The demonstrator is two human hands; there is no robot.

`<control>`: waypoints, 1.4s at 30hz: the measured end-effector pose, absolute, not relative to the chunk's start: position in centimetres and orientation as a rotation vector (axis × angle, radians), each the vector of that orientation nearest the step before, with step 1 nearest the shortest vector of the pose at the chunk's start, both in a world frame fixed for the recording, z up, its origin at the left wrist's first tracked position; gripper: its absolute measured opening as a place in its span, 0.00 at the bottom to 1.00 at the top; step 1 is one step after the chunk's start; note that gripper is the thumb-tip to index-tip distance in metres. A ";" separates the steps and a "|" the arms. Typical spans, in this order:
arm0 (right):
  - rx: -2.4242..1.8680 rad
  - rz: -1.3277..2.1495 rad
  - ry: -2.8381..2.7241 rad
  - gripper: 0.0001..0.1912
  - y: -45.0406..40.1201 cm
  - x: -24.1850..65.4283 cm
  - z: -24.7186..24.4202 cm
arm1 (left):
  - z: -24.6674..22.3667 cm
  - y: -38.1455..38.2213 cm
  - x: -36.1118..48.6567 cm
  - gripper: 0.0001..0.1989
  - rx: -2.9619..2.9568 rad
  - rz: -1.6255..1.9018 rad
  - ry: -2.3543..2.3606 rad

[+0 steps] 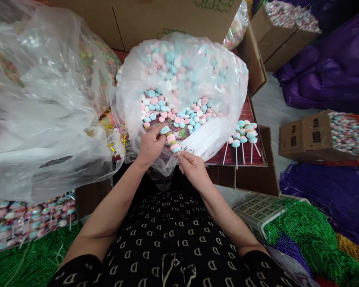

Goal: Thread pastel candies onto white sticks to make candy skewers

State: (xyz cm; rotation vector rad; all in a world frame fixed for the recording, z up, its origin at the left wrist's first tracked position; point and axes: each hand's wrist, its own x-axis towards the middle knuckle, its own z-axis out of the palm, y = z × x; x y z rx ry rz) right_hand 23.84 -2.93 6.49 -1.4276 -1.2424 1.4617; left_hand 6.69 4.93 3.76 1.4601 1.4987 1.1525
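A skewer of stacked pink, blue and yellowish candies [171,139] is held between my two hands, tilted down to the right. My left hand [152,146] pinches the blue candy at its upper end. The fingers of my right hand [193,165] are closed on the white stick at its lower end. Just beyond lies a big clear plastic bag [239,79] with loose pink, blue and white candies [179,115]. A bundle of white sticks [202,137] rests at the bag's opening. Several finished-looking candy skewers [242,133] lie on the red table at the right.
Another large plastic bag [48,119] covers the left side. Cardboard boxes of candy skewers [305,135] stand at the right. A white basket [254,211] with green strands [311,239] is at the lower right. A big cardboard box [143,20] stands behind the bag.
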 end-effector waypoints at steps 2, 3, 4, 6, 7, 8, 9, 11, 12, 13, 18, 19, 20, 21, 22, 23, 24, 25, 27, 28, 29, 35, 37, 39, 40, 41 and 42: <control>-1.420 1.475 -1.241 0.26 -2.9 23.7 6.3 | 3.8 5.1 6.3 0.22 1.424 1.148 1.429; -1.425 1.478 -1.243 0.26 -2.9 23.6 6.3 | 3.9 5.2 6.1 0.21 1.401 1.147 1.377; -1.435 1.474 -1.253 0.26 -2.8 23.7 6.2 | 4.1 5.3 5.9 0.21 1.369 1.146 1.314; -1.460 1.440 -1.292 0.25 -2.7 23.8 6.0 | 4.6 5.3 5.7 0.20 1.276 1.131 1.171; -1.471 1.412 -1.315 0.25 -2.6 23.8 5.9 | 4.8 5.2 5.8 0.20 1.218 1.126 1.109; -1.478 1.381 -1.338 0.24 -2.6 23.8 5.9 | 5.0 5.2 6.0 0.18 1.162 1.131 1.063; -1.481 1.354 -1.358 0.23 -2.6 23.8 5.8 | 5.1 5.1 6.4 0.17 1.115 1.147 1.040; -1.480 1.326 -1.390 0.22 -2.7 23.8 5.7 | 5.0 4.9 7.2 0.16 1.048 1.210 1.053; -1.476 1.324 -1.403 0.21 -2.7 23.7 5.7 | 4.9 4.8 7.6 0.17 1.022 1.240 1.072; -1.473 1.324 -1.413 0.21 -2.8 23.6 5.7 | 4.8 4.8 7.9 0.18 0.996 1.259 1.084; -1.464 1.346 -1.424 0.22 -3.0 23.7 5.6 | 4.6 4.8 8.1 0.22 0.922 1.234 1.053; -1.461 1.353 -1.425 0.22 -3.0 23.7 5.6 | 4.7 4.8 8.1 0.22 0.918 1.231 1.054; -1.456 1.357 -1.427 0.22 -3.0 23.8 5.7 | 4.8 4.7 8.2 0.23 0.912 1.234 1.060; -1.451 1.358 -1.430 0.22 -3.1 23.8 5.8 | 5.0 4.7 8.3 0.24 0.905 1.245 1.068; -1.446 1.358 -1.437 0.22 -3.1 23.7 5.8 | 5.1 4.6 8.5 0.25 0.899 1.265 1.077; -1.442 1.356 -1.445 0.22 -3.1 23.7 5.9 | 5.2 4.5 8.9 0.25 0.891 1.290 1.091; -1.440 1.352 -1.453 0.21 -3.2 23.5 5.9 | 5.2 4.4 9.2 0.25 0.877 1.316 1.108; -1.439 1.346 -1.458 0.21 -3.2 23.4 5.9 | 5.3 4.3 9.6 0.24 0.861 1.333 1.126; -1.440 1.336 -1.460 0.20 -3.4 23.0 5.7 | 5.5 4.1 10.4 0.23 0.821 1.343 1.166; -1.442 1.327 -1.457 0.20 -3.4 22.8 5.6 | 5.6 4.1 10.7 0.22 0.801 1.341 1.182; -1.443 1.314 -1.454 0.20 -3.5 22.6 5.5 | 5.7 4.0 10.9 0.21 0.783 1.345 1.192; -1.443 1.198 -1.489 0.19 -3.6 21.7 5.1 | 6.0 3.9 11.3 0.15 0.724 1.402 1.241; -1.440 1.137 -1.530 0.18 -3.5 21.4 5.1 | 5.8 3.8 11.3 0.14 0.730 1.396 1.247; -1.447 1.089 -1.560 0.18 -3.4 21.1 5.0 | 5.6 3.6 11.2 0.14 0.712 1.411 1.238; -1.454 1.077 -1.568 0.18 -3.2 21.0 4.9 | 5.6 3.6 11.2 0.14 0.695 1.424 1.222; -1.460 1.078 -1.573 0.17 -3.1 20.9 4.8 | 5.6 3.6 11.1 0.15 0.669 1.437 1.196; -1.465 1.089 -1.570 0.17 -2.9 20.9 4.7 | 5.6 3.6 11.0 0.16 0.632 1.447 1.160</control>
